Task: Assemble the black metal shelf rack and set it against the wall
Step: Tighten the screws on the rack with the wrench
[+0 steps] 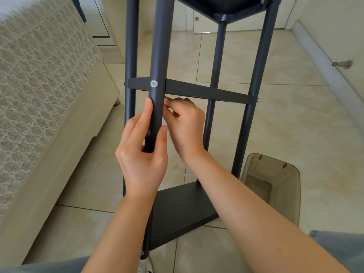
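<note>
The black metal shelf rack (pixel 208 93) stands upright on the tiled floor right in front of me, with round posts and flat black shelves at several heights. My left hand (pixel 141 152) grips the nearest post (pixel 159 46) just below a silver bolt (pixel 154 83) that fixes the middle shelf. My right hand (pixel 185 125) reaches behind that post, its fingers curled and pinching under the middle shelf's edge. What they pinch is hidden by the post. The bottom shelf (pixel 177 209) shows between my forearms.
A bed with a patterned cover (pixel 39 91) runs along the left, close to the rack. A translucent brown bin (pixel 273 184) stands on the floor at the right. A white wall with a door stop (pixel 342 64) lies far right. White doors close the back.
</note>
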A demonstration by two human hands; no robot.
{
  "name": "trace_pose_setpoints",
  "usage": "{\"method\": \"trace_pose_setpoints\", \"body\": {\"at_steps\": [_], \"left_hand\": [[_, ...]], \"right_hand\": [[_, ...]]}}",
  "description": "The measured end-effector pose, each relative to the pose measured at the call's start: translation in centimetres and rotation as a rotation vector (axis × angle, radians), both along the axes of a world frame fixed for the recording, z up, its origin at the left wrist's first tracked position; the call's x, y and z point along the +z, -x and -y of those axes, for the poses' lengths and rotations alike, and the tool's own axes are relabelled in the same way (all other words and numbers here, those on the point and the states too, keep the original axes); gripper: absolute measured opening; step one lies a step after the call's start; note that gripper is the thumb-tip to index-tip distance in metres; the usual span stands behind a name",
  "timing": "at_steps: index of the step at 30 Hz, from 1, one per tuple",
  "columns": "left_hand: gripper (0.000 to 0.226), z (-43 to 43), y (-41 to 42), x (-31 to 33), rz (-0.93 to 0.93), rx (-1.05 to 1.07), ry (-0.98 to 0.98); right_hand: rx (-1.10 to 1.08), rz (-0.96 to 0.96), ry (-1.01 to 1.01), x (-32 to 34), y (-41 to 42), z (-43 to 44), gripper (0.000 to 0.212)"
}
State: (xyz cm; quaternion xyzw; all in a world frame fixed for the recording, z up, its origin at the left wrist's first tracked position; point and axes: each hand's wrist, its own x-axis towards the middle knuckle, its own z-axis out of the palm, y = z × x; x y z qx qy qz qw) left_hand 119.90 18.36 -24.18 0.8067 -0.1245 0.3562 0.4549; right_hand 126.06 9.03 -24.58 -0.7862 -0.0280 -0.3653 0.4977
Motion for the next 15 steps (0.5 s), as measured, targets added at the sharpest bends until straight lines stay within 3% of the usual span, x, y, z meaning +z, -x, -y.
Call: {"method": "trace_pose_setpoints", "body": {"at_steps": [5,15], "left_hand": [[0.056,0.0,-0.4,0.0,-0.003,0.000,-0.001],[0.054,0.1,-0.4,-0.4,-0.002,0.006,-0.013]], "right_hand": [[0.003,0.029,-0.048,-0.2,-0.5,0.0,0.025],[0.033,-0.119,-0.058,-2.6,2.7,3.0,0.015]]}}
